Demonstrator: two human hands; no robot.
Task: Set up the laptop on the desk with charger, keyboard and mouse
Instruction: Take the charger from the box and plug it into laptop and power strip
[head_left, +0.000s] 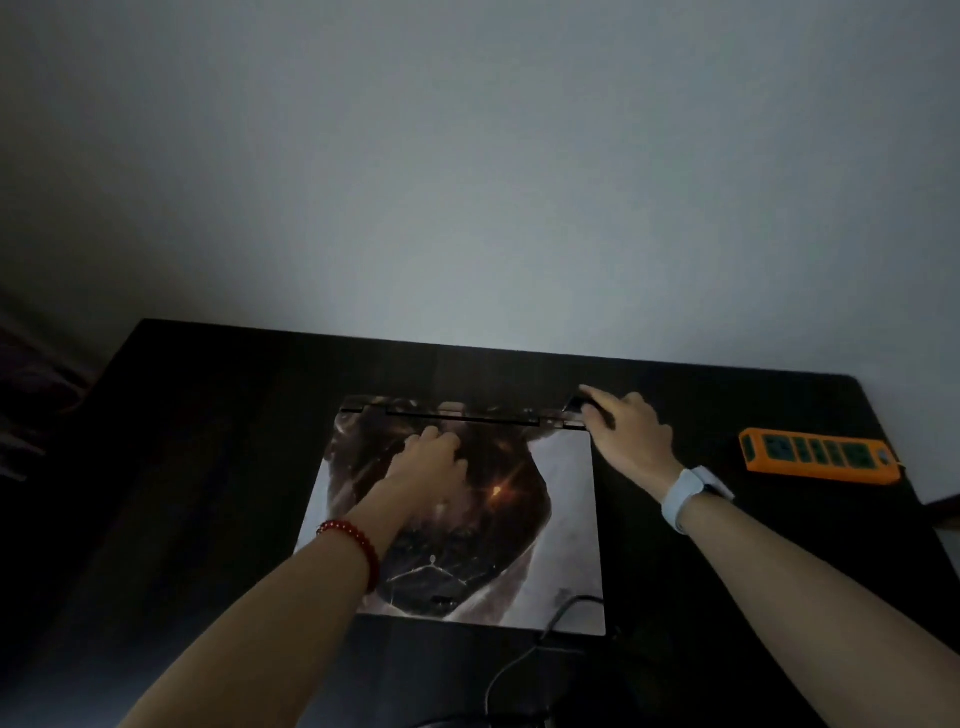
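Room: you stand over a dark, matte desk (218, 467) pushed against a plain pale wall (467, 182); the light is dim and the desk's grain is hard to read.
Cable: nearest you, a thin dark cable (511, 670) curls over the desk's front part and runs up to the near right corner of the laptop.
Laptop: the laptop (566, 519) lies flat and closed in the middle of the desk, a rounded rectangle whose lid carries a printed skin, dark brown artwork on a pale ground with a small orange glint.
Left arm: a red bead bracelet (358, 545) circles your wrist.
Left hand: your left hand (431, 457) rests on the lid near the hinge edge, fingers bent, knuckles up, clasping nothing.
Right arm: a pale, smooth watch band (685, 493) wraps your wrist.
Right hand: your right hand (628, 431) is at the laptop's far right corner, fingers curled round a small dark plug (576, 402) right by the hinge.
Power strip: an orange rectangular power strip (821, 454) with dark sockets lies at the right, well apart from the laptop.
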